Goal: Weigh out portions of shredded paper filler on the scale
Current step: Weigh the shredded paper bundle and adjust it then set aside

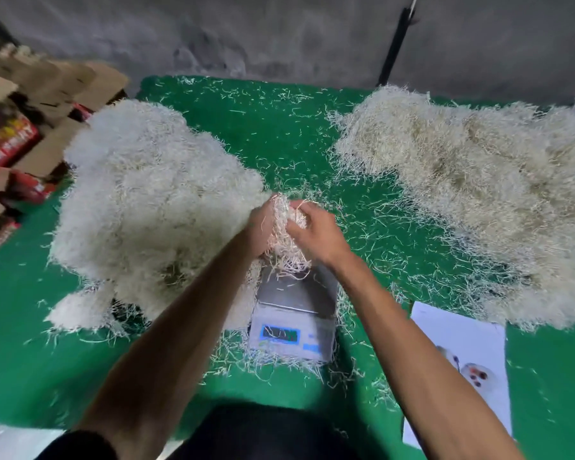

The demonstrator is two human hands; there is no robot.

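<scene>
Both hands hold one clump of shredded paper above the scale.

On the green counter (279, 134), big piles lie at ten (153, 200) and two o'clock (472, 194), probably within easy reach; the scale (296, 313) sits central; left hand (259, 227) and right hand (316, 234) curl fingers around the clump (284, 224), apparently to size a portion.

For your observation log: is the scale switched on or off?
On: the scale display glows blue, though its digits are too blurred to read.

– Where's your scale (294, 322)?
– On the counter (279, 127) right before you, between two filler heaps: one (146, 200) to your left, one (472, 194) to your right. A paper sheet (462, 353) lies right of the scale, boxes (24, 127) beyond the left heap
</scene>
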